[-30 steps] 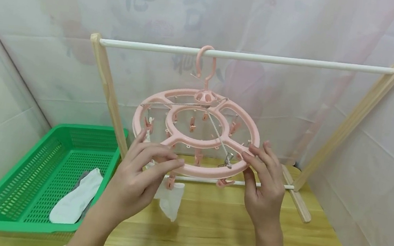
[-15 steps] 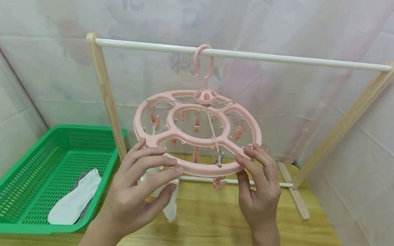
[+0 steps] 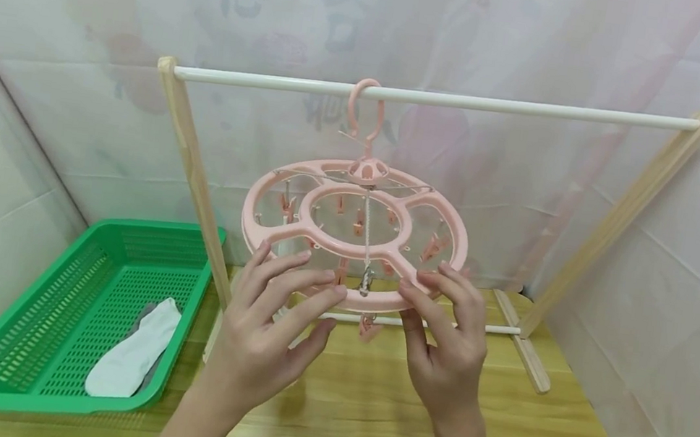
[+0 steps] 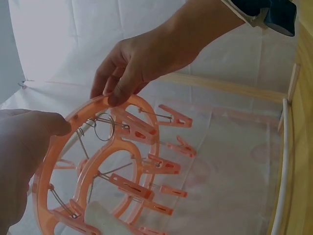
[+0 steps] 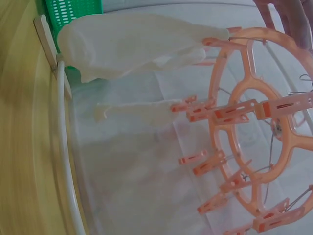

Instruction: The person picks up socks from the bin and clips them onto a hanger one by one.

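A pink round clip hanger hangs by its hook from the white rod of a wooden rack. My left hand holds the front rim at its left, fingers over it and thumb beneath. My right hand pinches the front rim at its right. The left wrist view shows both the right hand and the left hand on the hanger. A white sock hangs clipped to the hanger; in the head view my left hand mostly hides it.
A green mesh basket stands on the wooden table at the left, with a white sock lying inside over something grey. The rack's slanted wooden legs and low crossbar stand behind the hanger. White sheeting covers the walls.
The hanger has turned on its hook: its metal ring and chain moved left along the front rim, and the clipped sock swung behind my left hand. Both hands shifted inward on the rim.
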